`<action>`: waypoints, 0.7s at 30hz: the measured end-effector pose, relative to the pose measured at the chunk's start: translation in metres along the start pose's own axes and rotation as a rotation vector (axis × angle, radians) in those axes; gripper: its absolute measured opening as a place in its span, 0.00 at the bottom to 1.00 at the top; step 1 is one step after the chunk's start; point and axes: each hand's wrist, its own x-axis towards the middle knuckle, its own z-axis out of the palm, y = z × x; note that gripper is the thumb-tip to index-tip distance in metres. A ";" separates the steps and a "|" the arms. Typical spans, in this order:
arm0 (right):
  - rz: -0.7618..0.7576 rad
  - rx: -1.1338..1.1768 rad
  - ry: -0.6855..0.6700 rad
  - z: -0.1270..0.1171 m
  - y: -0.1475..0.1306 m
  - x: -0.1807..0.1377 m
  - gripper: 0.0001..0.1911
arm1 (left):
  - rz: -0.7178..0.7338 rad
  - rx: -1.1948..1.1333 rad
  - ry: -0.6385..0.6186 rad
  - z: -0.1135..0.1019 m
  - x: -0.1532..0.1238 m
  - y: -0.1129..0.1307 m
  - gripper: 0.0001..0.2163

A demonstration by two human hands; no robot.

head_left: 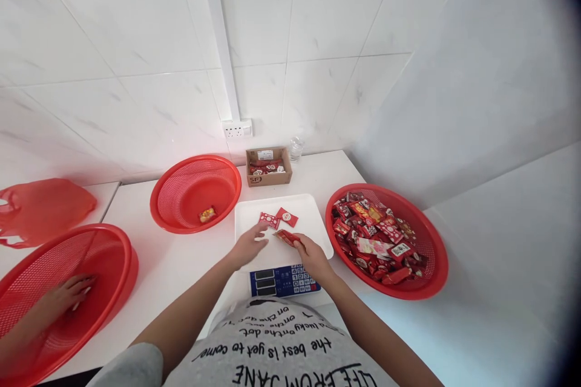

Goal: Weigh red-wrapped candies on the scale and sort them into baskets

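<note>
At ten o'clock from the white tray (306,208), a red basket (175,187) is set. The left hand (249,246) is held half open, empty, over the tray's eight o'clock side. Centrally, two flat packets (287,217) are laid; a red packet (285,237) is pinched in the right hand (313,257). At three o'clock, a fuller basket (433,245) is set.

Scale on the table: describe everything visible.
The scale stands on the white table. It has a wide white tray with rounded corners, plastic-looking, and a blue panel with three dark windows and pale keys; no reading is legible. Two red packets lie on the tray. The left hand and the right hand, holding another packet, are over it; contact is unclear.
</note>
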 end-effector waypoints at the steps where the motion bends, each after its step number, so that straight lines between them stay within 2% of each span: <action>1: 0.029 0.076 0.001 0.000 -0.002 0.001 0.18 | 0.041 0.077 -0.021 0.009 0.000 -0.004 0.22; 4: 0.179 0.393 -0.040 0.000 -0.009 0.002 0.18 | 0.093 0.126 -0.101 0.024 0.000 -0.006 0.20; 6: 0.279 0.587 -0.070 -0.001 -0.013 0.002 0.18 | 0.053 0.055 -0.180 0.027 -0.001 -0.002 0.15; 9: 0.349 0.747 -0.090 -0.002 -0.015 0.000 0.18 | -0.046 -0.084 -0.258 0.028 -0.004 0.002 0.15; 11: 0.379 0.804 -0.074 -0.002 -0.012 0.000 0.16 | -0.082 -0.139 -0.245 0.028 -0.005 0.002 0.15; 14: 0.454 0.865 0.017 -0.003 -0.007 0.001 0.11 | -0.110 -0.231 -0.138 0.023 -0.003 -0.001 0.14; 16: 0.512 0.894 0.078 -0.005 -0.004 0.001 0.09 | -0.130 -0.369 0.024 0.012 0.003 0.000 0.13; 19: 0.561 0.909 0.101 -0.009 -0.002 -0.001 0.07 | -0.111 -0.545 0.265 -0.018 0.018 0.011 0.09; 21: 0.551 0.906 0.079 -0.010 -0.003 -0.002 0.07 | -0.061 -0.610 0.349 -0.041 0.027 0.022 0.08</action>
